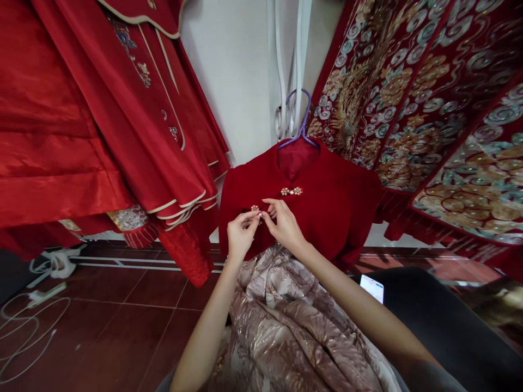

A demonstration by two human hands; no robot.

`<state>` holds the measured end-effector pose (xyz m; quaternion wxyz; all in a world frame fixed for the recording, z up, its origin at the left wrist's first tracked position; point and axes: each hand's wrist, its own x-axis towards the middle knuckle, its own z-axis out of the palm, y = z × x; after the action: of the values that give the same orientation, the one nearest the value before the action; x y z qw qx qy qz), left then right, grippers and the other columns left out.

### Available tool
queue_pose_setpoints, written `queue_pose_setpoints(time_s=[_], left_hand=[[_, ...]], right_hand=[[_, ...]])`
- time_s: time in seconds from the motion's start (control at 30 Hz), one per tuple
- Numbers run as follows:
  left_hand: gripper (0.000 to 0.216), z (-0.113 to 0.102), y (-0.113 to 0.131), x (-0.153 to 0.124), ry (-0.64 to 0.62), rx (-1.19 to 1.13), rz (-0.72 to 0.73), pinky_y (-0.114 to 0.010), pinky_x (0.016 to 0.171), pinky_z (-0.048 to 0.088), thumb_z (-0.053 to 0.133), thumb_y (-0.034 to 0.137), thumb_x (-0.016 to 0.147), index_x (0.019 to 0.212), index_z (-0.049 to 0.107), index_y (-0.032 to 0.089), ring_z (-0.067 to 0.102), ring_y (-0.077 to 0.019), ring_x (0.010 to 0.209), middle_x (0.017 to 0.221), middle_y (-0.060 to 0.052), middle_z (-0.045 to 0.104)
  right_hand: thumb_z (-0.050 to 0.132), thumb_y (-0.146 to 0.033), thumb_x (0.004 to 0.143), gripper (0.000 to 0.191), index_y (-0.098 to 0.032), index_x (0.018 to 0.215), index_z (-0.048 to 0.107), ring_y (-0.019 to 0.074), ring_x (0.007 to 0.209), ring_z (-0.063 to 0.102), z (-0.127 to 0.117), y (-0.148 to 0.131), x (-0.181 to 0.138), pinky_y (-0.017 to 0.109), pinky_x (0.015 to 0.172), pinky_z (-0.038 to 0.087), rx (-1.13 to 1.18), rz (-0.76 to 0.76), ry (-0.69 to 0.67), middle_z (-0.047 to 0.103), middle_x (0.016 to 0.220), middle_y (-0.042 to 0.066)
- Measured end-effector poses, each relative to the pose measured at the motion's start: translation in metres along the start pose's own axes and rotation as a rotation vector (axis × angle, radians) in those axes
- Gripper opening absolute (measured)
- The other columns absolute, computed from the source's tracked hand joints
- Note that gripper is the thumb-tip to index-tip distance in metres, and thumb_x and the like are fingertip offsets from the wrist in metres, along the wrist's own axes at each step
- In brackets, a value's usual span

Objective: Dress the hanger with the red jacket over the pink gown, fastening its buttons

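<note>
- Head view: we see the red jacket [327, 209] on a purple hanger [303, 129]; upper clasp [291, 191] looks joined.
- Left hand [241, 233]: fingers pinched on the lower clasp [255, 208]. Right hand [287, 226]: fingers beside it, grip we cannot tell.
- We judge the lower clasp unfinished; its join is hidden.

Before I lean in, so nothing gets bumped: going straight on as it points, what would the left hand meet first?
Most likely the right hand, whose thumb is close to the tips of the left hand, near the flower-shaped fastener on the red jacket; exact depth is unclear.
</note>
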<state>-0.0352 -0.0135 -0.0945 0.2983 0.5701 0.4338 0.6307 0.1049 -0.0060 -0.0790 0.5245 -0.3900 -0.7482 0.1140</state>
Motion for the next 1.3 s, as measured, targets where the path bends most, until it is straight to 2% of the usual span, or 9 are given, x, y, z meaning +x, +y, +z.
queue_pose_setpoints(time_s=[0.17,0.27,0.4,0.5,0.7,0.9,1.03,1.17,1.3], left_hand=[[0.025,-0.003,-0.004,-0.005,-0.033,-0.026,0.012,-0.034,0.088,0.052,0.067,0.030,0.079,0.100,0.068,0.016,0.067,-0.0180,0.094,0.103,-0.009,0.071],[0.026,-0.005,-0.012,-0.023,0.059,0.033,0.021,-0.033,0.089,0.051,0.064,0.028,0.082,0.106,0.065,0.019,0.065,-0.0172,0.097,0.109,-0.009,0.069],[0.012,-0.006,-0.031,-0.057,0.236,0.130,-0.017,-0.030,0.081,0.051,0.056,0.023,0.084,0.088,0.066,0.020,0.064,-0.0169,0.086,0.092,-0.005,0.069],[0.017,-0.003,-0.046,-0.078,0.177,0.245,-0.037,-0.030,0.078,0.050,0.051,0.015,0.081,0.076,0.067,0.019,0.064,-0.0168,0.082,0.082,-0.004,0.069],[0.055,-0.003,-0.067,-0.087,0.170,0.267,-0.197,-0.027,0.069,0.051,0.053,0.010,0.075,0.130,0.052,0.016,0.062,-0.0135,0.073,0.097,-0.007,0.068],[0.059,-0.008,-0.065,-0.077,0.220,0.209,-0.101,-0.026,0.069,0.052,0.054,0.016,0.079,0.138,0.044,0.019,0.059,-0.0119,0.074,0.107,-0.008,0.063],[0.057,-0.004,-0.060,-0.067,0.225,0.159,-0.123,-0.025,0.066,0.053,0.061,0.028,0.080,0.135,0.048,0.019,0.060,-0.0124,0.075,0.106,-0.009,0.061],[0.057,0.000,-0.057,-0.060,0.240,0.165,-0.112,-0.024,0.065,0.053,0.066,0.035,0.080,0.132,0.050,0.017,0.059,-0.0108,0.071,0.098,-0.007,0.060],[0.046,0.000,-0.052,-0.058,0.254,0.179,-0.104,-0.023,0.064,0.053,0.064,0.036,0.082,0.123,0.058,0.016,0.060,-0.0108,0.071,0.100,-0.008,0.062]], right_hand=[[0.048,-0.023,0.093,0.025,-0.022,0.117,0.054,0.0195,0.090,0.062,-0.003,0.001,-0.008,0.038,0.086,0.055,0.100,0.023,-0.003,0.059,0.100,0.008],[0.045,-0.024,0.094,0.020,-0.022,0.112,0.055,0.0186,0.096,0.063,-0.015,0.003,-0.025,0.036,0.087,0.055,0.152,0.070,-0.017,0.062,0.108,0.008],[0.046,-0.025,0.093,0.018,-0.022,0.104,0.060,0.0183,0.092,0.065,-0.034,0.013,-0.057,0.036,0.085,0.056,0.109,0.183,-0.068,0.065,0.103,0.007],[0.048,-0.025,0.091,0.018,-0.020,0.102,0.061,0.0178,0.090,0.066,-0.044,0.024,-0.078,0.034,0.083,0.056,0.064,0.264,-0.115,0.066,0.099,0.007],[0.048,-0.027,0.090,0.023,-0.018,0.106,0.062,0.0173,0.081,0.067,-0.046,0.022,-0.091,0.030,0.073,0.055,-0.003,0.340,-0.140,0.068,0.094,0.008],[0.049,-0.033,0.089,0.024,-0.020,0.099,0.067,0.0222,0.081,0.072,-0.042,0.009,-0.097,0.032,0.074,0.055,0.074,0.496,-0.373,0.075,0.086,0.007],[0.056,-0.034,0.083,0.029,-0.017,0.107,0.057,0.0256,0.085,0.071,-0.035,0.018,-0.108,0.036,0.073,0.056,-0.024,0.564,-0.232,0.072,0.100,0.014],[0.055,-0.030,0.083,0.041,-0.016,0.121,0.049,0.0259,0.095,0.066,-0.028,0.023,-0.111,0.037,0.074,0.057,-0.072,0.458,-0.045,0.065,0.106,0.015],[0.053,-0.027,0.086,0.038,-0.019,0.123,0.052,0.0240,0.096,0.064,-0.024,0.026,-0.109,0.037,0.077,0.056,-0.092,0.380,-0.022,0.061,0.109,0.013]])
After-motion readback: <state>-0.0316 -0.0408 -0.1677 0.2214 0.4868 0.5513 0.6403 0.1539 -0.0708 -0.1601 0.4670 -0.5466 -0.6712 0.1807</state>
